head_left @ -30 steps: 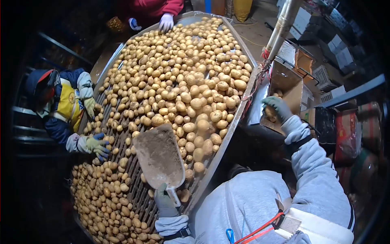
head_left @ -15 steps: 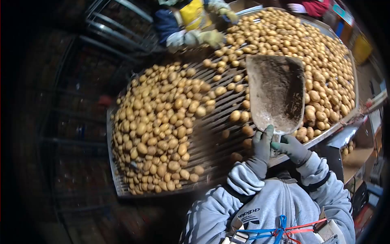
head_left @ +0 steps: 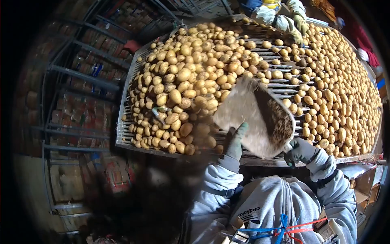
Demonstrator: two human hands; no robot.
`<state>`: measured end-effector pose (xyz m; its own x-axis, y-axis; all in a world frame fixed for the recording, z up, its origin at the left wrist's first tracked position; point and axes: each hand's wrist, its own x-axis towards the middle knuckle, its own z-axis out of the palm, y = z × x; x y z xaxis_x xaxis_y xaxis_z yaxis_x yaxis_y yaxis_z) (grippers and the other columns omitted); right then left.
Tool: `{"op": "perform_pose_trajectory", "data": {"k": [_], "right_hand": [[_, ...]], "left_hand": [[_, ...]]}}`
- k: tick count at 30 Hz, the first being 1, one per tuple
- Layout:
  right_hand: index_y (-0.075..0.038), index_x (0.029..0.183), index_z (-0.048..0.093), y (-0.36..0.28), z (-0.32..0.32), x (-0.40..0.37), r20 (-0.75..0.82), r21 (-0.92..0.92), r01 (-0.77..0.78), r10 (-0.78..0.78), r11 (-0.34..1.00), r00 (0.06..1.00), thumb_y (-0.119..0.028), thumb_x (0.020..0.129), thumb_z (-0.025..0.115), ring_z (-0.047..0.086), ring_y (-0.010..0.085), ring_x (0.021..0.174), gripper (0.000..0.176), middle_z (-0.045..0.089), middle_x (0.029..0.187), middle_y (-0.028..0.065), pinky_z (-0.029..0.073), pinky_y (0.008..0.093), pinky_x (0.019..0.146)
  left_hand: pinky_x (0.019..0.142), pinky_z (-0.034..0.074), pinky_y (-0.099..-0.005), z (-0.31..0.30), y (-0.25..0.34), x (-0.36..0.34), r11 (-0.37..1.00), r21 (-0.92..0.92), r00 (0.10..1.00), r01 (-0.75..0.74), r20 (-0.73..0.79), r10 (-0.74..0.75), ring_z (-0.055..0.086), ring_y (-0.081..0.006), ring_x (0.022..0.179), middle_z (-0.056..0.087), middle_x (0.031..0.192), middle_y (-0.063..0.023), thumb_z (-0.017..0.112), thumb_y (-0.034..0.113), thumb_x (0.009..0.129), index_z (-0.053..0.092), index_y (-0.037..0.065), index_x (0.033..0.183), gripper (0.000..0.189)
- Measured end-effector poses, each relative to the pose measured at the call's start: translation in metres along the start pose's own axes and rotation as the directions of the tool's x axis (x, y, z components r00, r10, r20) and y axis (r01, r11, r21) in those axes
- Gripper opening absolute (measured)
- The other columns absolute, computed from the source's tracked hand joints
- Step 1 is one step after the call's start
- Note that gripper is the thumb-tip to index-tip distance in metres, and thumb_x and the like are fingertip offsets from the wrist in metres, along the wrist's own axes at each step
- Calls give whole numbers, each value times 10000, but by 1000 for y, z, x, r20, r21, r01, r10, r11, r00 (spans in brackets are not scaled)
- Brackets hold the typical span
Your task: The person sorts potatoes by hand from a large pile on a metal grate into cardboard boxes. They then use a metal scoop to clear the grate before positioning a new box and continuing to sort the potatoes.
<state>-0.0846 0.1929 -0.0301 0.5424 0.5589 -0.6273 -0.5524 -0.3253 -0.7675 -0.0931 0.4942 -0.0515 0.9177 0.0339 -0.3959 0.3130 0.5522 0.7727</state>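
A wide, dirt-stained scoop (head_left: 239, 112) is tilted over the slatted grate (head_left: 280, 85), its mouth toward the potatoes (head_left: 178, 81) heaped on the left. Dark soil clings to its inner right side. My right hand (head_left: 301, 152), in a grey-green glove, is closed round the short handle at the near right. On the scoop's near left edge, my left hand (head_left: 235, 142), gloved alike, grips the rim with a finger lying over the top; the other fingers are partly hidden. A few potatoes just left of the scoop are blurred.
More potatoes (head_left: 341, 101) spread across the grate's right side. At the far edge, another person's gloved hands (head_left: 292, 26) reach over it. A red sleeve (head_left: 365, 44) shows at the far right. Metal racks (head_left: 85, 77) holding packed bags stand on the left.
The scoop has swung left and tilted toward the left heap. My left hand has moved from near the handle to the scoop's left edge; my right hand stays at the handle. The view has shifted.
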Motion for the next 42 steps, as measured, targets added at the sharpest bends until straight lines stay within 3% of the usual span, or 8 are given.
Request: {"op": "perform_pose_trajectory", "data": {"k": [4, 6, 10, 14, 18, 22, 34, 42], "right_hand": [[-26, 1105, 716, -6, -14, 10, 68, -274, -28, 48, 961, 997, -119, 820, 819, 711, 176, 659, 317, 735, 786, 95, 578, 351, 613], [-77, 1166, 708, -9, -12, 2, -205, -678, 187, -428, 711, 880, -197, 805, 802, 728, 280, 703, 393, 731, 794, 152, 575, 404, 682], [-94, 1081, 735, -21, -47, -13, -146, -781, 162, -429, 604, 892, -237, 773, 785, 723, 352, 773, 343, 719, 811, 173, 556, 413, 697], [-15, 950, 732, -55, -88, -35, 33, -648, 109, -115, 754, 993, -177, 781, 775, 623, 113, 665, 238, 693, 721, 42, 506, 341, 612], [-49, 948, 757, -65, -115, -27, 119, -708, -30, 161, 706, 980, -188, 801, 804, 598, 83, 635, 208, 680, 703, -2, 493, 304, 565], [-60, 899, 748, -52, -105, 29, 340, -722, 238, 34, 649, 940, -256, 848, 800, 586, 84, 651, 209, 668, 688, 11, 502, 332, 598], [-57, 853, 753, -100, 12, 173, 413, -656, 209, 113, 725, 904, -283, 760, 805, 562, 117, 580, 249, 641, 653, 6, 456, 337, 529], [-41, 1009, 789, -162, -13, 183, 449, -735, 207, 236, 646, 862, -253, 741, 876, 587, 76, 611, 352, 687, 716, -17, 454, 288, 526]], "left_hand": [[944, 543, -355, -3, -11, -22, 970, 243, 981, -13, -185, 60, 660, -194, 1024, 693, 1183, -95, 701, 285, 930, 685, -13, 1173, 385], [955, 521, -361, -17, -46, -21, 944, 322, 988, 71, -151, -23, 605, -167, 1118, 674, 1211, -56, 713, 386, 929, 672, 36, 1259, 482], [860, 567, -362, 20, -35, -47, 942, 144, 945, 302, -173, -276, 630, -180, 1064, 627, 1281, -65, 730, 469, 943, 600, 54, 1354, 599], [828, 607, -390, 19, -14, -80, 858, 270, 879, 438, 74, -472, 626, -207, 1132, 615, 1314, -79, 699, 580, 938, 542, 98, 1427, 704], [909, 568, -426, 4, -34, -112, 803, 255, 792, 539, 171, -586, 636, -216, 1105, 638, 1303, -118, 638, 579, 979, 557, 6, 1376, 702], [927, 565, -426, -20, -50, -126, 845, 106, 842, 524, 81, -533, 666, -228, 1111, 646, 1303, -112, 591, 536, 1022, 553, 49, 1375, 603], [1024, 498, -447, -27, 7, -131, 989, -20, 890, 147, -434, -142, 560, -252, 1268, 504, 1463, -113, 467, 550, 1060, 402, 116, 1500, 621], [1081, 458, -420, -9, 19, -143, 987, 54, 952, 149, -278, -129, 512, -273, 1346, 427, 1571, -149, 355, 457, 1115, 258, 128, 1620, 611]]}}
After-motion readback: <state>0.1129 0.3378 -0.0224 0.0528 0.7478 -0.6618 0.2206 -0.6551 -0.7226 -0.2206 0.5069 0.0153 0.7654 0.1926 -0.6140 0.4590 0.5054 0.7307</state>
